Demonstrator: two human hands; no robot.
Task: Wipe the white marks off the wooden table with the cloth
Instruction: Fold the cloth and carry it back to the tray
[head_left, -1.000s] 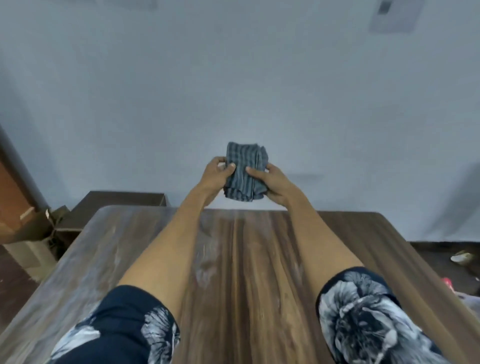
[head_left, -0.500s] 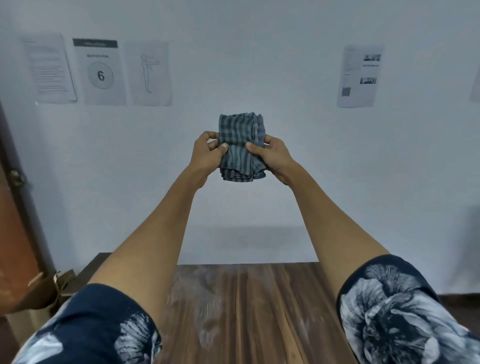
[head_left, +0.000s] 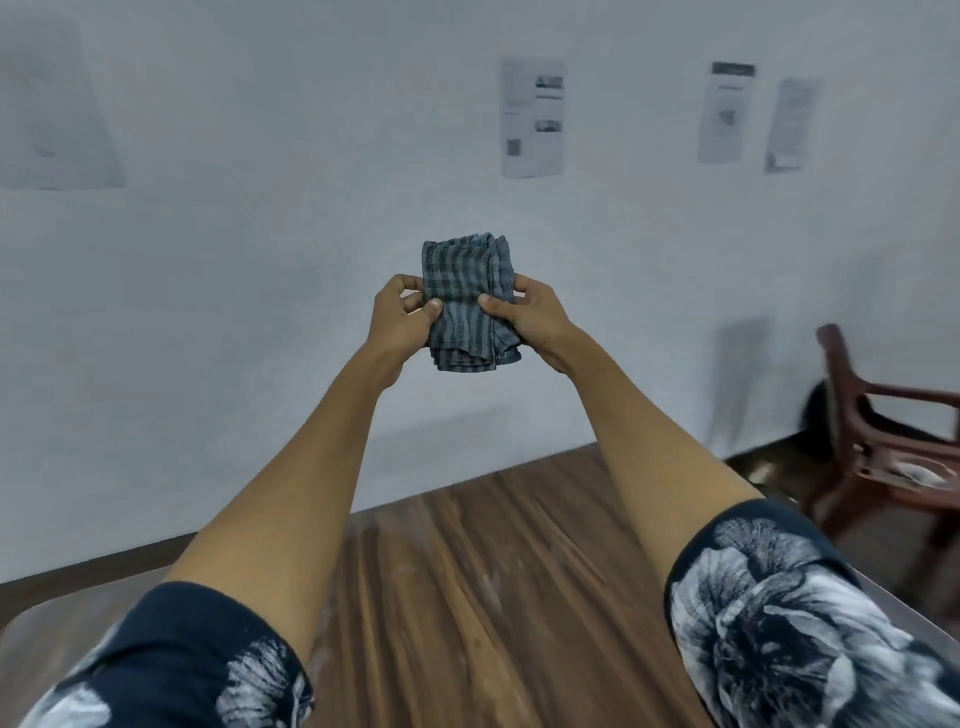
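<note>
Cloth (head_left: 467, 304): grey-blue, striped, folded into a thick wad; held upright in the air in front of the wall, well above the counter, touching nothing but the hands. Its layers show at the lower edge; their count cannot be told.

Left hand (head_left: 400, 322): grips the cloth's left edge, thumb pressed on the near face, fingers (head_left: 402, 285) curled round behind; their tips are hidden by the fabric.

Right hand (head_left: 532, 317): grips the right edge likewise, thumb on the near face, fingers wrapped behind and mostly out of sight.

Counter (head_left: 467, 582): wooden, dark grain, seen tilted; near and left parts cut off by the frame and covered by the forearms and floral sleeves. White marks (head_left: 488, 584): faint pale smears, blurred, hard to outline.

Wall papers (head_left: 532, 117): several sheets, print illegible.

Chair (head_left: 883, 457): reddish wood, at the right edge, blurred and partly cut off.
</note>
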